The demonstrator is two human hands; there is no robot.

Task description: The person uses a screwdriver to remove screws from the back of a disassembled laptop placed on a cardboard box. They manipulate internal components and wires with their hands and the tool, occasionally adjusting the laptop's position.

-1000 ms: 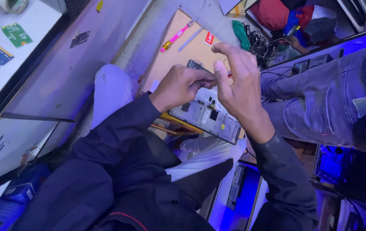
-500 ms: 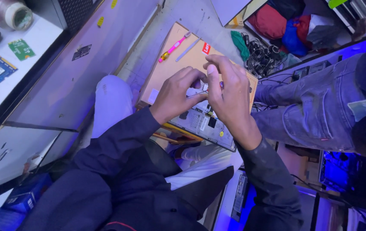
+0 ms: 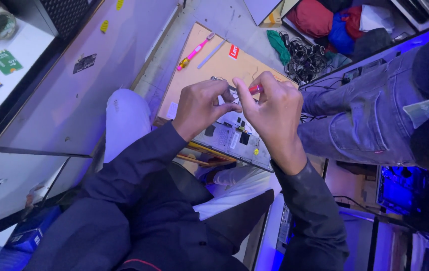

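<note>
My left hand [image 3: 200,105] and my right hand [image 3: 273,107] meet fingertip to fingertip above an opened grey device panel [image 3: 234,143] with small circuit parts, resting on my lap. A red-handled tool [image 3: 255,90] is gripped in my right hand. The left hand's fingers pinch at something small near the tool's tip; what it is stays hidden. Both arms wear dark sleeves.
A wooden board [image 3: 219,60] lies on the floor with a pink toothbrush [image 3: 194,51] and a grey stick. Another person in jeans [image 3: 370,115] sits at the right. A cable tangle [image 3: 304,60] and cloths lie beyond. A white desk [image 3: 3,75] with memory modules is at the left.
Both hands have lifted and drawn together above the panel; the right hand now shows the red tool at its fingertips. The camera view shifted slightly.
</note>
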